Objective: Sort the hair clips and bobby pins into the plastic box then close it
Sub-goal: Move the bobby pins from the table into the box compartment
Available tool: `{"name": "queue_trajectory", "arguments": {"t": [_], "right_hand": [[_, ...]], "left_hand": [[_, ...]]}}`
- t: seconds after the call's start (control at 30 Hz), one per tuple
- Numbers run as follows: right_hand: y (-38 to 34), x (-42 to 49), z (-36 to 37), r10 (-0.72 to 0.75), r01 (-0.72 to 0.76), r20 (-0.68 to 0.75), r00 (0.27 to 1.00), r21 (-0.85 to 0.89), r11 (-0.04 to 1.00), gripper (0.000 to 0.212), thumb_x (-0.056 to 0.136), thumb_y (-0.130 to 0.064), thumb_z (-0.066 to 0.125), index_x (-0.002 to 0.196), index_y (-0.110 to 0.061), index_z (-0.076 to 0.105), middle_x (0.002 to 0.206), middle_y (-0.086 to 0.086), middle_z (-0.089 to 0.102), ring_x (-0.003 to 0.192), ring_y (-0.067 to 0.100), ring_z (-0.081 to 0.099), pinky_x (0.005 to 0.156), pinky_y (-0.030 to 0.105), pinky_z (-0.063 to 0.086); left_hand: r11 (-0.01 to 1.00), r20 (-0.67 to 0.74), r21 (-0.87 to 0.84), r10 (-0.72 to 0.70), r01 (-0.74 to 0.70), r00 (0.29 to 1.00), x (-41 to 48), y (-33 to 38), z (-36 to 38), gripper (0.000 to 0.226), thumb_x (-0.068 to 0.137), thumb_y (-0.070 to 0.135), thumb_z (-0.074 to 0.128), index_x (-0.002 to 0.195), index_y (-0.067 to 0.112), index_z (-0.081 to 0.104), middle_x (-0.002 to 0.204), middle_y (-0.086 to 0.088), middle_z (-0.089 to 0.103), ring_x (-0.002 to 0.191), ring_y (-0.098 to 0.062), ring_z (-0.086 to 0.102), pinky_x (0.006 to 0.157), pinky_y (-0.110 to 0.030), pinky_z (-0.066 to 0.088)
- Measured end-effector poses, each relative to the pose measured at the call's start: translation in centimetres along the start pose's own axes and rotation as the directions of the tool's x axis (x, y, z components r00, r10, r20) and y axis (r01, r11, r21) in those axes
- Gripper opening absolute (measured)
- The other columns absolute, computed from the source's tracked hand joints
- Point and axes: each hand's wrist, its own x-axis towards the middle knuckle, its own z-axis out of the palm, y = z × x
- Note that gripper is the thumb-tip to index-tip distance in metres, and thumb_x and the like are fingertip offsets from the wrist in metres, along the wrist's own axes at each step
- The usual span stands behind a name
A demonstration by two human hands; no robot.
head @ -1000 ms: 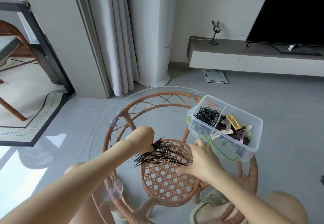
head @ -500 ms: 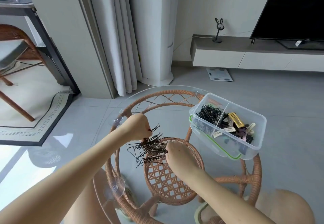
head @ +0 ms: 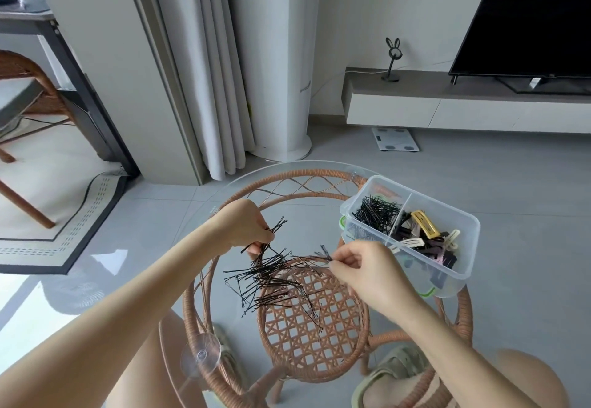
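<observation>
A loose pile of black bobby pins lies on the round glass table top. My left hand pinches a small bunch of pins at the pile's upper left. My right hand pinches a few pins at the pile's right edge. The clear plastic box stands open at the table's right. Its left compartment holds black bobby pins; its right one holds coloured hair clips. A green-edged lid shows beneath the box.
The glass top rests on a rattan frame with a woven lower shelf. My knees and a sandalled foot sit under the table. A white column unit, curtains, a low TV cabinet and a floor scale stand behind.
My right hand has moved right and up, pulling a few pins out of the pile. My left hand has lifted slightly with its bunch. The pile has spread out.
</observation>
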Motion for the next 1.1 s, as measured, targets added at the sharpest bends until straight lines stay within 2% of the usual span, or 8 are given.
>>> {"name": "queue_trajectory", "arguments": {"t": [0.13,0.27,0.4,0.5,0.57,0.73,0.87,1.1], "right_hand": [[0.4,1.1,-3.3,0.044,-0.034,-0.166,0.985,0.062,0.997,0.018,0.082,-0.01,0.066,0.071,-0.023,0.062,0.061,-0.003,0.065,0.043,0.006,0.055,0.052,0.023,0.051],[2.0,4.5,-5.3,0.162,-0.153,-0.374,0.913,0.054,0.987,0.027,0.081,-0.007,0.063,0.058,-0.022,0.06,0.054,0.003,0.064,0.041,0.018,0.056,0.054,0.033,0.054],[2.5,7.2,-5.3,0.278,-0.265,-0.336,0.9,0.086,0.96,0.021,0.084,-0.012,0.064,0.063,-0.007,0.064,0.064,0.013,0.07,0.056,0.023,0.067,0.064,0.033,0.056],[3.0,7.9,-5.3,0.295,-0.291,-0.321,0.9,0.064,0.955,0.032,0.088,-0.018,0.058,0.06,-0.003,0.062,0.069,0.016,0.072,0.07,0.025,0.071,0.074,0.037,0.056],[3.4,7.7,-5.5,0.282,-0.278,-0.339,0.897,0.062,0.959,0.037,0.092,-0.017,0.049,0.071,0.009,0.065,0.068,0.019,0.072,0.067,0.023,0.071,0.071,0.039,0.057],[4.6,5.7,-7.0,0.306,-0.241,-0.406,0.861,0.203,0.949,0.035,0.091,-0.016,0.045,0.067,-0.001,0.066,0.063,0.011,0.071,0.064,0.024,0.07,0.077,0.043,0.056],[5.1,3.8,-7.7,0.282,-0.198,-0.429,0.858,0.23,0.953,0.031,0.088,-0.016,0.051,0.064,-0.003,0.065,0.06,0.008,0.07,0.063,0.025,0.069,0.075,0.043,0.056],[5.2,2.5,-7.7,0.21,-0.121,-0.396,0.894,0.239,0.963,0.027,0.091,-0.013,0.052,0.071,-0.001,0.065,0.068,0.013,0.071,0.066,0.03,0.069,0.075,0.047,0.056]], "left_hand": [[1.0,0.012,-0.028,-0.007,0.008,1.0,0.4,0.3,-0.1,0.02,0.082,0.023,0.06,0.08,0.008,0.074,0.063,-0.001,0.068,0.03,0.001,0.045,0.044,-0.013,0.034],[0.999,0.026,-0.044,0.018,-0.017,1.0,0.3,1.9,-0.9,0.018,0.082,0.024,0.061,0.068,0.014,0.067,0.048,0.003,0.062,0.039,-0.004,0.052,0.055,-0.021,0.039],[0.99,0.01,0.122,0.067,-0.067,0.998,0.9,5.0,-1.3,0.023,0.081,0.03,0.059,0.064,0.015,0.065,0.052,0.002,0.053,0.055,-0.017,0.042,0.053,-0.024,0.033],[0.993,0.042,0.094,0.071,-0.075,0.997,2.2,8.0,-0.9,0.022,0.08,0.028,0.058,0.068,0.012,0.069,0.06,0.0,0.06,0.058,-0.019,0.041,0.049,-0.023,0.028],[0.993,0.054,0.084,0.079,-0.083,0.995,3.3,10.3,-0.5,0.022,0.08,0.025,0.058,0.063,0.013,0.066,0.055,0.0,0.061,0.051,-0.018,0.042,0.043,-0.02,0.027],[0.976,-0.003,0.168,0.144,-0.141,0.99,6.2,15.5,1.5,0.033,0.077,0.011,0.057,0.045,0.014,0.05,0.047,0.002,0.054,0.038,-0.013,0.039,0.035,-0.016,0.033],[0.961,-0.084,0.203,0.209,-0.188,0.974,7.4,18.0,3.9,0.034,0.081,-0.004,0.051,0.05,0.006,0.042,0.057,-0.003,0.054,0.051,-0.018,0.05,0.044,-0.024,0.042],[0.891,0.021,0.364,0.283,-0.271,0.959,8.3,18.3,5.0,0.042,0.087,0.01,0.055,0.051,0.007,0.035,0.053,-0.002,0.038,0.046,-0.013,0.036,0.04,-0.021,0.028]]}}
